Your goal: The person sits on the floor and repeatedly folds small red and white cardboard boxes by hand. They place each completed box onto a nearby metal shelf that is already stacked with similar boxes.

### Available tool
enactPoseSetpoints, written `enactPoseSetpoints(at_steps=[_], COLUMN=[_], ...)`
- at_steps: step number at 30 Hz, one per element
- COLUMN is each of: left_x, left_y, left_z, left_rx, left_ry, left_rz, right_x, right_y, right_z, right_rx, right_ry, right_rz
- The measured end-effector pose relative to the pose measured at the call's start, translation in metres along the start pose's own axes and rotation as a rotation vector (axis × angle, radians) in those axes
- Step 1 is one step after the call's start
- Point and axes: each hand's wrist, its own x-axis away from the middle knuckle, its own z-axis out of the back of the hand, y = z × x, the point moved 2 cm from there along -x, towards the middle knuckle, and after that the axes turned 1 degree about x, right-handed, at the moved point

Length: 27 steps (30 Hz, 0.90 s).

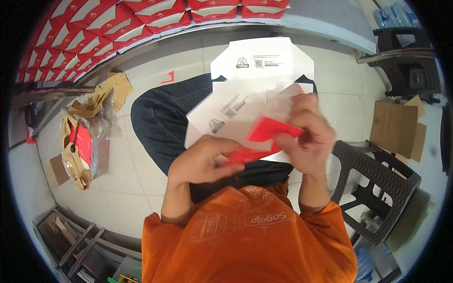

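Observation:
A flat carton blank (222, 111), white with dark print on one face and red on the other, lies tilted across my lap, partly bent up. My left hand (203, 159) is closed on its near red edge. At the other end, my right hand (309, 134) grips a folded red flap (271, 129); its fingers are smeared by motion. Beneath and beyond lies another white carton blank (262, 59), flat on my dark trousers. Whether more blanks lie under it is hidden.
Rows of folded red and white boxes (113, 28) stand at the far left. A torn bag of red sheets (82, 146) sits on the left of the tiled floor, with a red scrap (168, 77) farther off. A dark plastic stool (373, 174) and cardboard box (394, 125) are at right.

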Motion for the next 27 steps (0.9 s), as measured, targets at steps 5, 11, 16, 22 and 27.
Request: enactPoseSetpoints(at_steps=[5,11,16,22,27], left_x=[-0.001,-0.003,-0.01,-0.01,-0.008], left_y=[-0.033,-0.027,-0.006,-0.009,-0.004], left_z=[-0.001,-0.002,0.003,-0.007,0.002], left_rx=[0.341,0.271,0.092,0.153,0.245], left_ry=[-0.044,-0.008,-0.149,-0.102,-0.109], left_rz=[0.201,-0.024,0.046,-0.018,0.138], right_x=[0.001,0.002,-0.002,0.014,0.003], right_y=[-0.024,-0.039,-0.042,-0.034,-0.045], right_z=[-0.014,-0.006,0.001,-0.015,-0.004], right_rx=[0.201,0.474,0.477,0.37,0.462], right_ry=[-0.257,-0.381,-0.146,-0.604,-0.157], right_rz=[0.256,0.12,-0.044,0.092,-0.034])
